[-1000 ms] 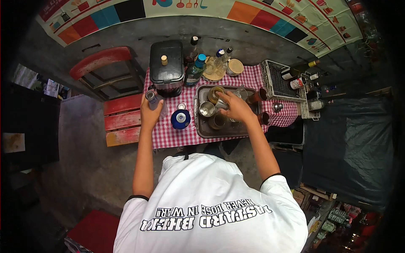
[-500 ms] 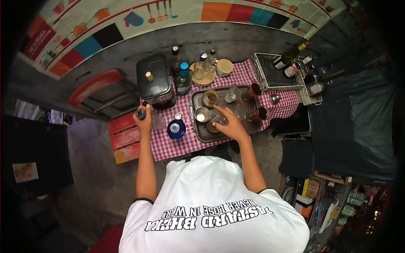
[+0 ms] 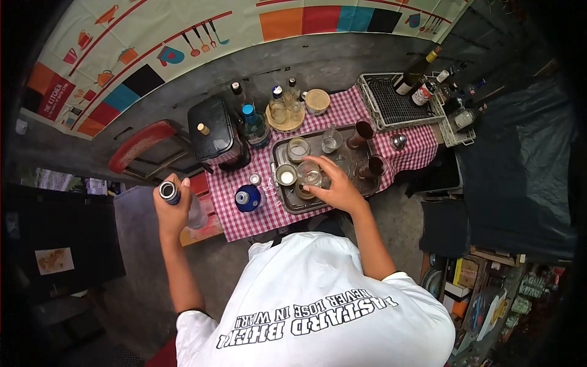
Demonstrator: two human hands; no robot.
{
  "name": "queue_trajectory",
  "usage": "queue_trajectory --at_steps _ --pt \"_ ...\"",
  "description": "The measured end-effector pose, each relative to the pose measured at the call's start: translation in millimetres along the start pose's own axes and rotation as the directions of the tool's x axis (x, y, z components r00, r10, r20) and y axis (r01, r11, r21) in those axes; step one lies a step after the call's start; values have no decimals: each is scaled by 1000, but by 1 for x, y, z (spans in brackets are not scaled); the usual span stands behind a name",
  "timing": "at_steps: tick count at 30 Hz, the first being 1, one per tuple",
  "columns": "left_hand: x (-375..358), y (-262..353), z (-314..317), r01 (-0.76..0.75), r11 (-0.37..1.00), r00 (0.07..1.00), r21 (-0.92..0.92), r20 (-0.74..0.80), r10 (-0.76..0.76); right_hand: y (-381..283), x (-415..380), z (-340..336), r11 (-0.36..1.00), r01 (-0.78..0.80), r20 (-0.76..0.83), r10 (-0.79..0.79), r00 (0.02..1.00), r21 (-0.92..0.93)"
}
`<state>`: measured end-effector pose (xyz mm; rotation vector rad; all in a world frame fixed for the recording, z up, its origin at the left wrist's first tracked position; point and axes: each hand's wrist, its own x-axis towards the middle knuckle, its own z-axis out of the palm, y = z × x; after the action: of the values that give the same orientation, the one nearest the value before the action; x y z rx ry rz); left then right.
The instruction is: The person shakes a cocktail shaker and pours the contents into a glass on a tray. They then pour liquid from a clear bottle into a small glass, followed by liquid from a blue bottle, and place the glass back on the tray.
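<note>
My left hand (image 3: 173,208) is wrapped round the neck of a clear bottle (image 3: 197,215), whose dark-rimmed mouth points up at me, out past the table's left edge. My right hand (image 3: 338,188) curves its thumb and fingers around a clear glass (image 3: 310,174) over the metal tray (image 3: 293,210). Beside that glass stand a small metal cup (image 3: 286,176) and a glass jar (image 3: 298,148). Another clear glass (image 3: 331,140) and two dark reddish glasses (image 3: 361,134) are farther right on the tray. A blue bottle (image 3: 248,199) stands left of the tray, near a small white cap (image 3: 255,179).
A black lidded bin (image 3: 214,131) sits at the table's back left, beside a teal-capped bottle (image 3: 255,127). Behind the tray, small bottles share a round wooden board (image 3: 285,125). A wire basket (image 3: 391,116) holds bottles at right. A red chair (image 3: 147,144) stands left.
My left hand has moved left and nearer my body with the bottle, off the table's edge. My right hand stays at the glass, which now shows its open top more upright.
</note>
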<state>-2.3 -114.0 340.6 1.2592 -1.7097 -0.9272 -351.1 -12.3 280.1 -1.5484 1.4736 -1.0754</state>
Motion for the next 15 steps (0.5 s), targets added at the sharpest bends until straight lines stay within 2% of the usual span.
queue_trajectory --at_steps 2,4,5,6,8,9,10,12,14,15 --pt "-2 44 8 -19 999 1000 46 -1 19 -13 2 -11 994 67 28 -70 997 84" --pt "-4 95 25 -194 947 980 258 100 173 -26 3 -24 984 129 34 -134 990 122" --pt "-4 113 33 -149 956 980 253 165 109 -32 2 -30 972 177 39 -185 982 155" --pt "-5 129 43 -152 954 980 257 161 113 -36 0 -37 970 184 38 -192 981 157" --pt "-3 158 67 -148 973 924 179 375 72 -42 -2 -52 942 252 47 -268 962 223" --pt "-3 170 80 -158 964 910 212 410 59 -44 -3 -59 928 303 30 -316 948 216" --pt "-3 186 92 -60 966 878 252 474 -69 -45 -5 -68 926 309 32 -323 946 218" --pt "-2 193 120 -116 954 803 277 591 -74 -47 -11 -87 909 349 16 -362 932 229" --pt "-7 204 149 -257 884 785 391 618 -46 -44 -20 -103 901 374 20 -388 922 221" --pt "-3 211 163 -194 888 733 417 663 -151 -41 -26 -110 911 344 25 -359 933 226"
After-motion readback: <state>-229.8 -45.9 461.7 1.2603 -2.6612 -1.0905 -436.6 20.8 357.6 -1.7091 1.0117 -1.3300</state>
